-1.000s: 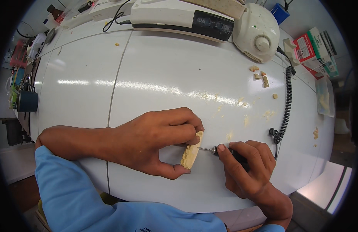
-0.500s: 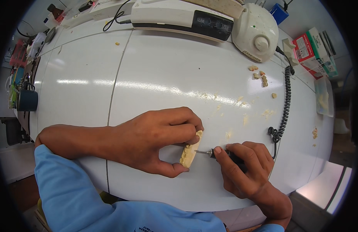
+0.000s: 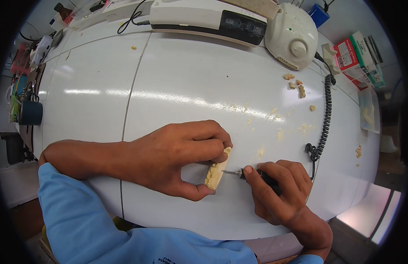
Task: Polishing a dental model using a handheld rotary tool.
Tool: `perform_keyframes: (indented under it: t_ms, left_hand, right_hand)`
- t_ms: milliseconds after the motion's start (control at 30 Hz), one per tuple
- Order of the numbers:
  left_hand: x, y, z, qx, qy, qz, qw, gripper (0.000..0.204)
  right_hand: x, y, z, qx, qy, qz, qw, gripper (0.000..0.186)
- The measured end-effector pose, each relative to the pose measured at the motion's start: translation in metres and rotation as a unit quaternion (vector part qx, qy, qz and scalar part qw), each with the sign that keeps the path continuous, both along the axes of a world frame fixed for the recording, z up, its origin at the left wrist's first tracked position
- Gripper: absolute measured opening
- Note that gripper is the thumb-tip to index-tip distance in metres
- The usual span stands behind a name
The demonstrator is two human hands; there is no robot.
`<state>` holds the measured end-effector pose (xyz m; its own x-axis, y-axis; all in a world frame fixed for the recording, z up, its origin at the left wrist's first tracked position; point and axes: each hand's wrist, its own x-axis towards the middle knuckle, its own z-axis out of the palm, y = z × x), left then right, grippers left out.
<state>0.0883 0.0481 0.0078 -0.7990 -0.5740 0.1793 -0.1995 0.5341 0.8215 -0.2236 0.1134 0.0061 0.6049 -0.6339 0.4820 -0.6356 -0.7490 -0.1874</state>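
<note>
My left hand (image 3: 182,152) grips a pale yellow dental model (image 3: 218,172) between thumb and fingers, its row of moulded teeth turned toward my palm. Part of the model's upper end is hidden under my fingers. In my right hand (image 3: 283,189) is a black rotary handpiece (image 3: 267,179), held like a pen. Its thin metal bur (image 3: 230,172) points left, and the tip meets the flat side of the model or comes very close to it. A coiled black cord (image 3: 326,119) runs from the handpiece side up along the right of the table.
A white control box (image 3: 292,37) with a round knob stands at the back, beside a long white device (image 3: 204,22). Small yellowish pieces (image 3: 300,88) and pale dust (image 3: 305,128) lie on the white table (image 3: 177,70). Boxes (image 3: 353,57) and a clear container (image 3: 369,110) line the right edge.
</note>
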Motion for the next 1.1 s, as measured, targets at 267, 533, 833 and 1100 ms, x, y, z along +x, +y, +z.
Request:
perform_keyframes:
  t_ms: [267,533,833,1100]
  left_hand:
    - [-0.0017,-0.0008,0.0008,0.0,-0.001,-0.004,1.0,0.047]
    - [-0.0017,-0.0014,0.0024,-0.02,-0.001,-0.004,1.0,0.054]
    - [-0.0021,0.0002,0.0037,0.059,-0.007,0.015,0.998,0.08]
    - [-0.0022,0.0004,0.0035,0.067,-0.003,0.015,0.998,0.085]
  right_hand:
    - [-0.0015,-0.0008,-0.0007,0.004,-0.002,-0.027,1.0,0.041]
    - [-0.0003,-0.0019,0.0003,-0.003,-0.001,-0.018,1.0,0.041]
    - [-0.0003,-0.0004,0.0014,0.001,-0.008,-0.003,1.0,0.043]
    - [-0.0017,-0.0015,0.0019,0.008,0.001,-0.015,1.0,0.041]
